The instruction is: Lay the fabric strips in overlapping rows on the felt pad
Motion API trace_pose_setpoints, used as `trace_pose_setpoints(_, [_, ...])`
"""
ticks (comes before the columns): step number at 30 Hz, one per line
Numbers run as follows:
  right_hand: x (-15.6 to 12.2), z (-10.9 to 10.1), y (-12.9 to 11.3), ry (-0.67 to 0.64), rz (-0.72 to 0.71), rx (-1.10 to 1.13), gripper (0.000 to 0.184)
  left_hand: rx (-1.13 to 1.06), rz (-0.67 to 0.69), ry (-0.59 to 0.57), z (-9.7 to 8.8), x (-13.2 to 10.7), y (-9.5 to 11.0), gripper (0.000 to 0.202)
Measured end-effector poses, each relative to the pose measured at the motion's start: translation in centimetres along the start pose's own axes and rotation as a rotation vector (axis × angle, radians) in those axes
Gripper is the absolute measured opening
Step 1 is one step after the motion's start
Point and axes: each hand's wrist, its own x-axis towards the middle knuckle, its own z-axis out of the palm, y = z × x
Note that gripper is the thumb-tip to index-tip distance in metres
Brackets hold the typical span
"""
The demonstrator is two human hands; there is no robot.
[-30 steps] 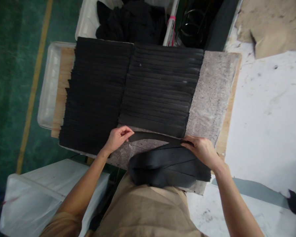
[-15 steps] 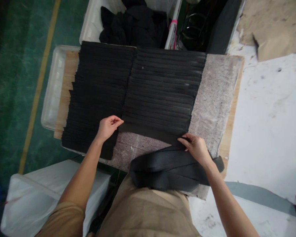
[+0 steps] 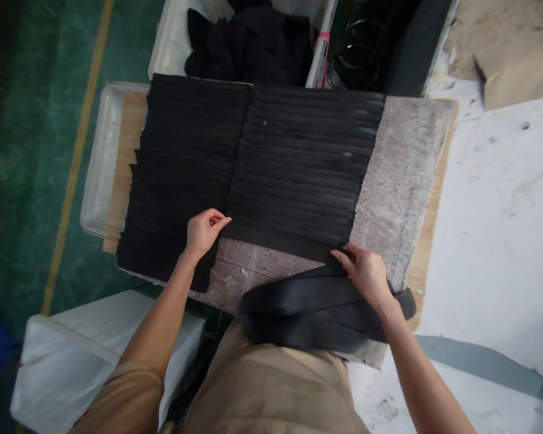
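Note:
My left hand (image 3: 203, 231) pinches the left end of a black strip (image 3: 280, 239), its fingertips at the inner edge of the left column. The strip's right end is between the thumb and fingers of my right hand (image 3: 364, 270). It lies along the front edge of a column of overlapping black strips (image 3: 308, 157). Another column of black strips (image 3: 185, 163) runs beside it on the left. Close to my body, below my right hand, is a loose folded pile of black strips (image 3: 298, 310). Whether they are fabric or rubber I cannot tell.
A speckled grey cloth (image 3: 396, 163) covers a wooden board (image 3: 429, 223) under the strips. Behind stands a white bin (image 3: 169, 42) of black material. A white table (image 3: 502, 241) lies right, a white container (image 3: 72, 355) at lower left, green floor (image 3: 31, 181) beyond.
The whole view has shifted slightly to the right. Both hands keep their pinch on the strip, which now lies a little closer against the column's front edge.

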Motion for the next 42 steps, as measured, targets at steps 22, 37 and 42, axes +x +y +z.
trace_pose_setpoints(22, [0.9, -0.5, -0.6, -0.04, 0.074, -0.18, 0.031, -0.017, -0.063, -0.017, 0.8, -0.1, -0.7, 0.026])
trace_pose_setpoints(37, [0.6, -0.6, -1.1, 0.0, 0.092, -0.301, 0.034, -0.023, -0.045, 0.056, 1.1, -0.6, -0.8, 0.026])
trace_pose_setpoints(42, [0.5, -0.7, -1.4, -0.015, 0.117, -0.307, 0.034, 0.119, 0.082, 0.242, 1.5, -2.3, 1.8, 0.021])
